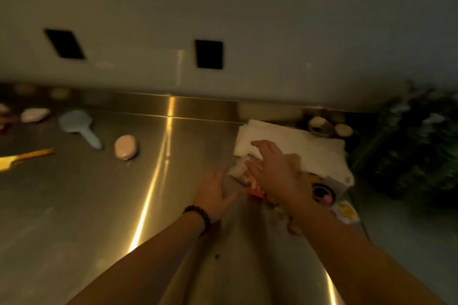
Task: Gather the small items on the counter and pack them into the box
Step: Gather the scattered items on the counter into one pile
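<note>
**Both hands over the box, loose items still scattered left**

Dim light, motion blur throughout; detail is poor.

Right hand point(270, 168) reaches forward over the near edge of the white box point(297, 151), fingers spread and fairly straight. It appears to hold nothing, though whatever lies under the palm is hidden. Left hand point(214, 195), beaded bracelet at the wrist, lies flat and open on the steel counter point(99, 205) just left of the box, fingers extended toward a small crinkled clear packet point(238, 171). A small red item point(256, 192) sits between the two hands. Cannot tell whether either hand touches these.

The box stands at the right end of the counter, against the back wall. Its pale top looks like soft paper or a folded liner, likely to crumple if pressed.

Items still out, well apart to the left: a pink oval piece point(125, 147), a pale blue paddle-shaped thing with a handle point(80, 126), a yellow tool point(22, 158) at the edge, a pale lump point(34, 114) further back.

Handling judgement: all look light. The pink oval seems smooth and rounded, apt to slide on polished steel; pinch it across its short width. The blue piece is best taken by its handle. The packet is soft; grip it by an edge, gently.
</note>
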